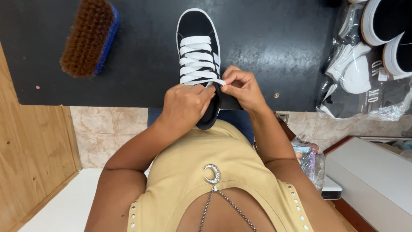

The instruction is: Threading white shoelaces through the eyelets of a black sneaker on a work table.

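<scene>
Both hands meet at the collar end of a black sneaker [198, 30] that lies toe-away on a black tabletop [274, 38], its heel hanging off the near edge against the person's tan top. Far to the left of the hands, and well apart from them, a brown-bristled brush with a blue back [89, 36] rests on the same top; the left hand [185, 105] is curled shut over the shoe's collar and tongue, steadying it; between the hands run the flat white laces [196, 60], crossed in wide bars up the shoe; the right hand [243, 88] pinches the end of a lace between thumb and fingertips at the topmost eyelet, just beside the left. To the right of the hands, well apart, clear plastic bags [365, 86] hold white and dark things, and two more white-soled shoes [388, 30] sit beyond them. The sneaker looks light, with a firm sole and a soft upper, so the collar or sole edge gives the surest hold; the laces look limp and smooth, best gripped close to the tip.
</scene>
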